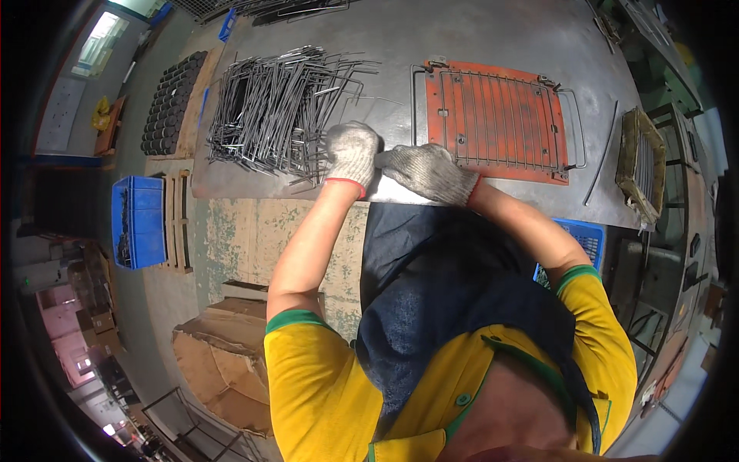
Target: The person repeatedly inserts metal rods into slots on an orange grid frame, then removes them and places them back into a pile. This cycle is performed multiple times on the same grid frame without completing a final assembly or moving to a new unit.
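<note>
My left hand [352, 156], in a knitted glove with a red cuff, is closed at the right edge of a heap of bent metal rods [269, 112]. Close beside it on the right, my right hand [431, 172], in a matching glove, is curled with its fingers toward the left one. What either hand holds is hidden by the gloves. Beyond my right hand lies an orange-red fixture plate [496, 173] with several thin rods laid across it. A bent wire loop [581, 131] sticks out at its right side, another wire [413, 100] at its left.
A loose rod [602, 154] lies right of the plate, near a worn tray of rods [640, 165] at the metal table's [493, 31] edge. Blue crates stand at left [146, 223] and under the table at right [581, 239]. A cardboard box [223, 362] sits lower left.
</note>
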`<action>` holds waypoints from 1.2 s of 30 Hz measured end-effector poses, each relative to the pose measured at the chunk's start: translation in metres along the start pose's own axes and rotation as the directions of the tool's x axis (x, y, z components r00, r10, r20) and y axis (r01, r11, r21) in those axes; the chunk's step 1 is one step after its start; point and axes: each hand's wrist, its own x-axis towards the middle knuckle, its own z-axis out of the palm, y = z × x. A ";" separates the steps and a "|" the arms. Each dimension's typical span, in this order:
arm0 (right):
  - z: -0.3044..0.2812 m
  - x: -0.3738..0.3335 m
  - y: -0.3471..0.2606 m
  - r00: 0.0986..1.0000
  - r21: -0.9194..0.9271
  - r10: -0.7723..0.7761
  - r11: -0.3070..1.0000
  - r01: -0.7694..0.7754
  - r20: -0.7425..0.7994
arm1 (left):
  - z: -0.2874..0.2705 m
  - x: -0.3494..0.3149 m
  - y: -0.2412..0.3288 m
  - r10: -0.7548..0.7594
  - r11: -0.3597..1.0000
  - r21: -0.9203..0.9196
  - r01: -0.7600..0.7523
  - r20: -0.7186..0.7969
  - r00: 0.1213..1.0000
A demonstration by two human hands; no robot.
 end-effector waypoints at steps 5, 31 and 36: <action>0.015 -0.021 -0.004 1.000 -0.041 0.028 0.999 -0.028 -0.013 | 0.010 -0.009 0.009 -0.078 0.981 -0.184 0.067 -0.055 0.995; 0.055 -0.087 -0.046 0.955 0.309 0.185 0.917 -0.252 0.230 | 0.034 -0.091 0.050 -0.477 0.249 -0.895 0.371 0.220 0.851; -0.006 -0.087 -0.058 0.926 0.564 0.377 0.760 -0.321 0.019 | -0.020 -0.071 0.066 -0.448 -0.597 -0.802 -0.029 0.303 0.841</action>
